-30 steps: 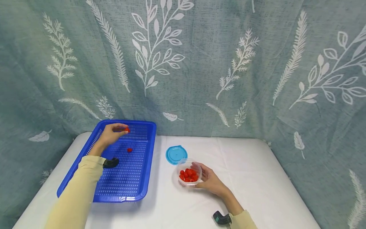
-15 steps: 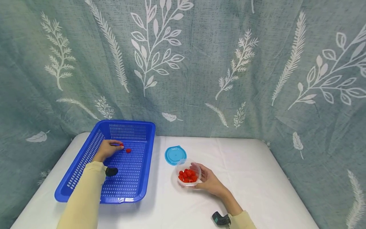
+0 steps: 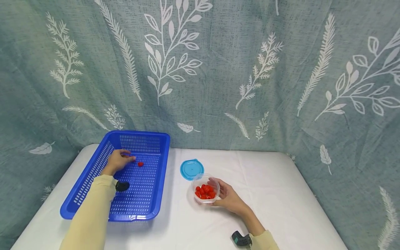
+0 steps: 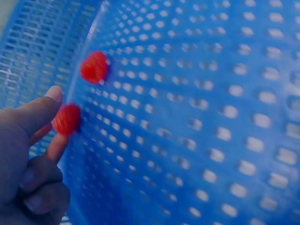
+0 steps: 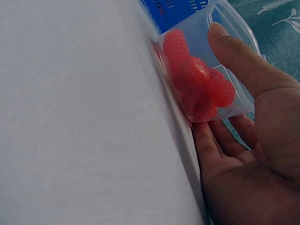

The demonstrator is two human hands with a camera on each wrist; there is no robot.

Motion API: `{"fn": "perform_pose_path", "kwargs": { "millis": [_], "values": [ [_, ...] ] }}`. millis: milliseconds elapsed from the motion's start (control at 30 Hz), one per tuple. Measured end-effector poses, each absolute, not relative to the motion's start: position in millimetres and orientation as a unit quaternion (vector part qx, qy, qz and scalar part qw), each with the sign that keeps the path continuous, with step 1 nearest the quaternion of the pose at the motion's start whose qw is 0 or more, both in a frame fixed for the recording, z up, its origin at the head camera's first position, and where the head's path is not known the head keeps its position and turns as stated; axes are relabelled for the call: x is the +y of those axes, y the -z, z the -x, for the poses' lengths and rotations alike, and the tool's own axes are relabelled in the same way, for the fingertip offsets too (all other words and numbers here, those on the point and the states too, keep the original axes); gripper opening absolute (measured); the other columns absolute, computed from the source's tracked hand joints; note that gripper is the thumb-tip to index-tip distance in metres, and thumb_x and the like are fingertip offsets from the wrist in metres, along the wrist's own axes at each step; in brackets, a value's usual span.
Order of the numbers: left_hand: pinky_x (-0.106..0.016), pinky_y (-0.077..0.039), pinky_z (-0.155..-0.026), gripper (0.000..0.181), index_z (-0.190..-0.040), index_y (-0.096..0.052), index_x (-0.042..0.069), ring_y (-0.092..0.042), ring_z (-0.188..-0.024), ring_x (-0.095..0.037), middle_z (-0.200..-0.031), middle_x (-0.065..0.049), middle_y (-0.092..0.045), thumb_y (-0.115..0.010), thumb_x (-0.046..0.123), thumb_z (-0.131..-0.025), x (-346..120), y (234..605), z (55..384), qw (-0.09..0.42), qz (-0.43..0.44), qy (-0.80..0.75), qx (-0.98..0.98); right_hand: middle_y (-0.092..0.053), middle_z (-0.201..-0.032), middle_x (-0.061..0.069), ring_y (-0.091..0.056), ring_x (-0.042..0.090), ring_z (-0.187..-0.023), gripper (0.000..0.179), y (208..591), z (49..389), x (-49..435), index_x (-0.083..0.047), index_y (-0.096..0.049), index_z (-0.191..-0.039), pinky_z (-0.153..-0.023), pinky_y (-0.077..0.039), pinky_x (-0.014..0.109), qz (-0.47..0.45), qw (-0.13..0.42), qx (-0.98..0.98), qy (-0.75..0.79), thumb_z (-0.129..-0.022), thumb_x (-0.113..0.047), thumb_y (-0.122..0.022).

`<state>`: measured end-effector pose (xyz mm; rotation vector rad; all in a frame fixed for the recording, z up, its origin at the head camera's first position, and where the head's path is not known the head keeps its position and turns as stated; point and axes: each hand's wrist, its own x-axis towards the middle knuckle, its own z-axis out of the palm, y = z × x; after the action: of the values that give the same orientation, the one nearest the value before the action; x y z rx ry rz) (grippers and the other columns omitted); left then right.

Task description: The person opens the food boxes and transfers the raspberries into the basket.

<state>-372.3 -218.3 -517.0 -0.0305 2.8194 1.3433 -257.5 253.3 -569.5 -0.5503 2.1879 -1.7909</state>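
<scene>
Two red berries in blue basket [image 3: 147, 187], one berry [image 4: 67, 119] pinched in left grip [image 3: 118, 161], right grip [image 3: 229, 198] cupping upright tub [image 3: 206, 189]

We can read no text, label, brand, number or sign in any of the views. The curtain [image 3: 218, 69] from nine to three o'clock carries only a printed leaf pattern, and the blue basket [image 3: 93, 194] at eight o'clock, the blue lid [image 3: 191, 169] and the clear container [image 3: 215, 194] near six o'clock show no lettering we can make out.
</scene>
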Motion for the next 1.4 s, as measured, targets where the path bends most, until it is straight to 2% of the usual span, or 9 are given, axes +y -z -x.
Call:
{"fn": "perform_pose_path", "kwargs": {
  "millis": [167, 367, 567, 833, 900, 1000, 1133, 1400],
  "values": [
    [-0.057, -0.048, -0.099, 0.059, -0.137, -0.049, -0.017, -0.058, -0.120, -0.050, -0.129, -0.038, -0.058, -0.064, 0.027, -0.100, -212.8, 497.4, 372.8, 0.029, -0.002, -0.432, 0.901, -0.047, -0.155, 0.015, -0.036, 0.033, -0.148, 0.091, 570.4, 257.9, 253.9, -0.008, -0.039, -0.155, -0.107, -0.041, 0.022, 0.180, 0.134, 0.753, 0.618, -0.077, 0.002, -0.084],
    [-0.061, -0.042, -0.104, 0.063, -0.138, -0.047, -0.018, -0.048, -0.129, -0.054, -0.139, -0.040, -0.049, -0.053, 0.035, -0.105, -198.0, 463.0, 369.1, 0.046, -0.027, -0.383, 0.922, -0.046, -0.155, 0.016, -0.037, 0.033, -0.148, 0.090, 569.0, 258.8, 255.7, -0.007, -0.038, -0.155, -0.107, -0.042, 0.022, 0.179, 0.132, 0.757, 0.614, -0.079, -0.001, -0.084],
    [-0.060, -0.044, -0.102, 0.062, -0.143, -0.046, -0.012, -0.053, -0.127, -0.051, -0.139, -0.037, -0.052, -0.054, 0.037, -0.105, -179.1, 436.6, 359.2, 0.024, -0.064, -0.384, 0.921, -0.046, -0.155, 0.017, -0.037, 0.034, -0.148, 0.089, 568.3, 259.6, 257.0, -0.008, -0.038, -0.155, -0.107, -0.041, 0.021, 0.180, 0.133, 0.758, 0.612, -0.079, 0.000, -0.084],
    [-0.055, -0.051, -0.091, 0.060, -0.150, -0.042, -0.001, -0.063, -0.114, -0.044, -0.134, -0.030, -0.060, -0.056, 0.035, -0.104, -147.9, 403.1, 318.0, 0.005, -0.114, -0.409, 0.906, -0.046, -0.155, 0.018, -0.035, 0.036, -0.148, 0.089, 569.4, 258.3, 257.0, -0.006, -0.038, -0.155, -0.108, -0.041, 0.023, 0.187, 0.128, 0.755, 0.616, -0.079, 0.001, -0.083],
    [-0.053, -0.052, -0.086, 0.060, -0.151, -0.042, 0.001, -0.067, -0.105, -0.042, -0.132, -0.028, -0.062, -0.058, 0.034, -0.104, -140.7, 396.0, 305.8, -0.003, -0.129, -0.411, 0.902, -0.045, -0.155, 0.018, -0.035, 0.037, -0.149, 0.088, 569.2, 257.9, 256.7, -0.005, -0.038, -0.155, -0.108, -0.041, 0.023, 0.186, 0.129, 0.753, 0.617, -0.079, 0.001, -0.083],
    [-0.054, -0.052, -0.088, 0.059, -0.151, -0.042, 0.004, -0.066, -0.108, -0.040, -0.131, -0.025, -0.064, -0.059, 0.033, -0.103, -130.2, 388.3, 287.2, -0.013, -0.153, -0.418, 0.896, -0.045, -0.155, 0.019, -0.035, 0.037, -0.149, 0.088, 569.4, 257.6, 256.4, -0.005, -0.038, -0.155, -0.108, -0.041, 0.023, 0.186, 0.130, 0.753, 0.618, -0.079, 0.001, -0.083],
    [-0.057, -0.047, -0.097, 0.056, -0.150, -0.045, 0.009, -0.058, -0.124, -0.039, -0.127, -0.017, -0.067, -0.061, 0.033, -0.102, -115.7, 384.0, 261.9, -0.024, -0.177, -0.432, 0.884, -0.045, -0.155, 0.019, -0.034, 0.037, -0.149, 0.089, 569.7, 257.6, 256.4, -0.005, -0.038, -0.155, -0.108, -0.041, 0.023, 0.187, 0.132, 0.752, 0.618, -0.079, 0.002, -0.083],
    [-0.043, -0.056, -0.082, 0.056, -0.149, -0.047, 0.015, -0.061, -0.119, -0.034, -0.131, -0.011, -0.066, -0.065, 0.034, -0.100, -78.6, 392.2, 214.0, 0.022, -0.189, -0.453, 0.871, -0.045, -0.155, 0.016, -0.036, 0.035, -0.148, 0.088, 569.3, 258.0, 253.0, -0.008, -0.038, -0.155, -0.106, -0.043, 0.023, 0.188, 0.131, 0.758, 0.611, -0.080, -0.001, -0.083]
  ]
}}
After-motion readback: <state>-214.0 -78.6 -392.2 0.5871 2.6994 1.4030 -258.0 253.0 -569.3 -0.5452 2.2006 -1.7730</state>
